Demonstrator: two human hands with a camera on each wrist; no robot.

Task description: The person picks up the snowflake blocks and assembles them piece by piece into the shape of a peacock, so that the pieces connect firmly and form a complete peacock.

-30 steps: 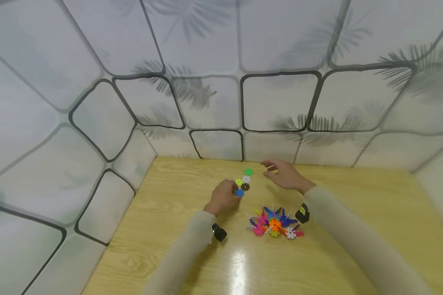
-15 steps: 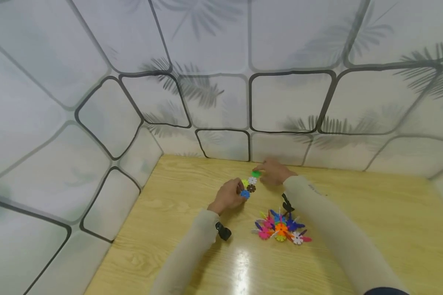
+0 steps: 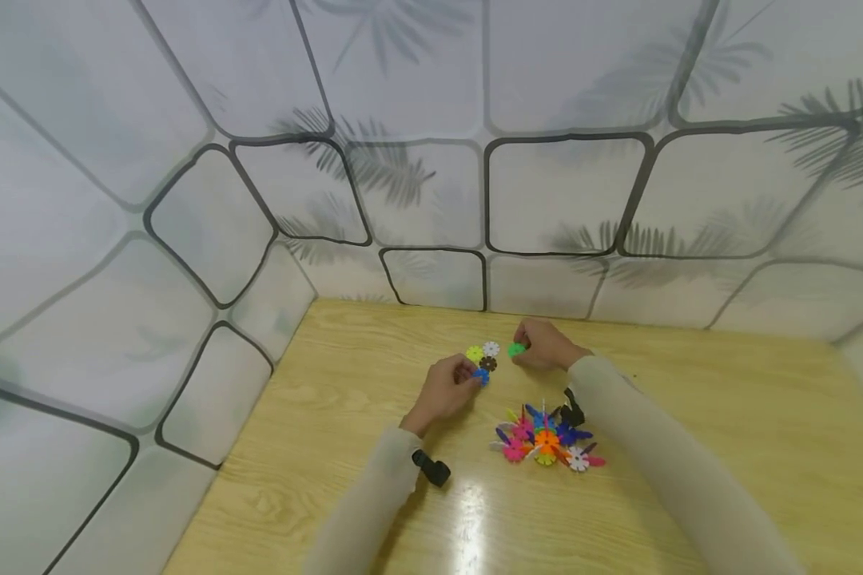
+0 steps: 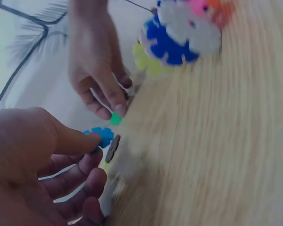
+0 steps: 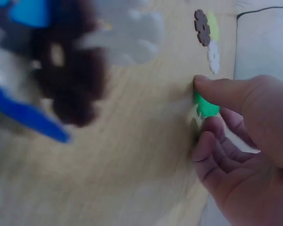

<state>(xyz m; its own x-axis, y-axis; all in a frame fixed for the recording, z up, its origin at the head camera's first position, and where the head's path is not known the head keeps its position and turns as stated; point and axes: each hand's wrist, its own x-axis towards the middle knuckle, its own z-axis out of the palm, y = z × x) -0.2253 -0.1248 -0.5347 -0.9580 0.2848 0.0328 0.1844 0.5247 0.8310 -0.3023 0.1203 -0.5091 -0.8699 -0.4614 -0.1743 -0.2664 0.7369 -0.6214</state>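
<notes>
My left hand (image 3: 444, 390) pinches a blue notched disc (image 4: 104, 135) between thumb and fingers, low over the table. Just beyond it lie a brown snowflake disc (image 3: 488, 363), a yellow one (image 3: 474, 353) and a white one (image 3: 491, 349), grouped closely. To their right, my right hand (image 3: 544, 344) pinches a green notched disc (image 3: 516, 350); its thumb lies across the disc in the right wrist view. Nearer me stands a spiky cluster of joined snowflake discs (image 3: 546, 441) in pink, orange, blue, white and other colours.
The pieces share a light wood-grain table (image 3: 331, 447). A pale wall (image 3: 431, 200) with dark outlines and leaf prints rises along the back and left edges. Both wrists wear black cameras, the left-hand camera (image 3: 435, 471) hanging beside the sleeve.
My right hand came in from the right, took the green disc at the back and drew it rightward and nearer me. My left hand keeps the blue disc with little movement.
</notes>
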